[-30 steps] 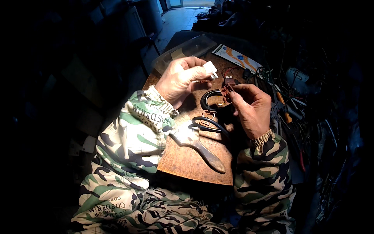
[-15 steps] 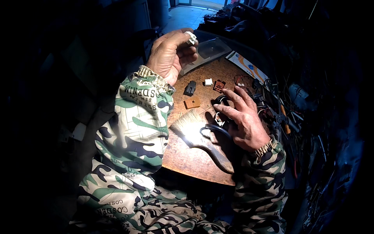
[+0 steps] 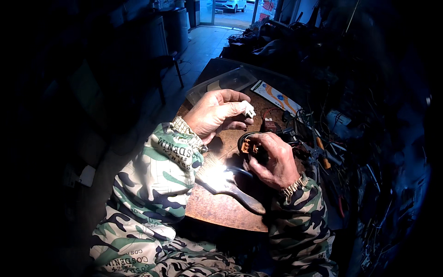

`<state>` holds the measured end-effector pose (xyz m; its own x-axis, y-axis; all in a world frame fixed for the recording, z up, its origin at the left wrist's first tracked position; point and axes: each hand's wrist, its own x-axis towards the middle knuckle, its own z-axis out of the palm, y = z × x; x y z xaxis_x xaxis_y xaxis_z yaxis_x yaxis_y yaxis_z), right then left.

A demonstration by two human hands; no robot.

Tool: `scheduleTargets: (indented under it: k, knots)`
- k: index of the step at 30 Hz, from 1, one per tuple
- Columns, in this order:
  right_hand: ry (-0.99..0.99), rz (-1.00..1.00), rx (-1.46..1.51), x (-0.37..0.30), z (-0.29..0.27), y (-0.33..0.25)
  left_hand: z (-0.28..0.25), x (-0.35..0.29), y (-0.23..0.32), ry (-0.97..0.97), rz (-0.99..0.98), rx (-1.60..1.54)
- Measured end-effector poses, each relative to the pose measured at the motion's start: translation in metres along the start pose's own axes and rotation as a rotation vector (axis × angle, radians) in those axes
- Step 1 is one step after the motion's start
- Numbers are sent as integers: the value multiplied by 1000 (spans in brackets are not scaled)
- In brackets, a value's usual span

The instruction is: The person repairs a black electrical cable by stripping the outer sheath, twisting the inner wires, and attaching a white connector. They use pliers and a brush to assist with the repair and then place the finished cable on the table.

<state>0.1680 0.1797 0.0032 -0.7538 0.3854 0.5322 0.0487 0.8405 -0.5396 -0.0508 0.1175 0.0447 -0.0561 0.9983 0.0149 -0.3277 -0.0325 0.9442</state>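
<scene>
Raised over the far part of the wooden table (image 3: 217, 219), my left hand (image 3: 218, 112) pinches a small white plastic connector (image 3: 249, 110) between thumb and fingers. Lower and to the right, my right hand (image 3: 275, 159) is closed on a small orange-brown plastic piece with slots (image 3: 249, 147), which faces left under bright light. Black cable (image 3: 243, 137) curves beside that piece; whether my fingers hold it too is hidden. A wooden-handled brush (image 3: 235, 191) lies on the table in front of both hands, its bristles lost in glare.
Behind my hands are a clear plastic tray (image 3: 230, 79) and a white-and-orange flat package (image 3: 277, 97). A reddish-brown block with wires (image 3: 269, 123) lies beyond my right hand. Pliers and a screwdriver with an orange handle (image 3: 323, 152) sit among tangled wires at the right.
My left hand has come down and right with the white connector, nearer my right hand. My right hand, earlier spread over the parts, is now closed on the orange-brown piece. The view has shifted.
</scene>
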Motion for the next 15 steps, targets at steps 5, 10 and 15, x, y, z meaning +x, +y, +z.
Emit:
scheduleTargets:
  k: [5,10,15]
  knots:
    - [283,264,165,-11,-2,9,9,2,-6,-68,-72,42]
    - [326,350,380,-10,-6,13,11,-1,-5,-44,-93,75]
    - [324,356,358,-14,-5,16,7,3,-12,-48,-86,89]
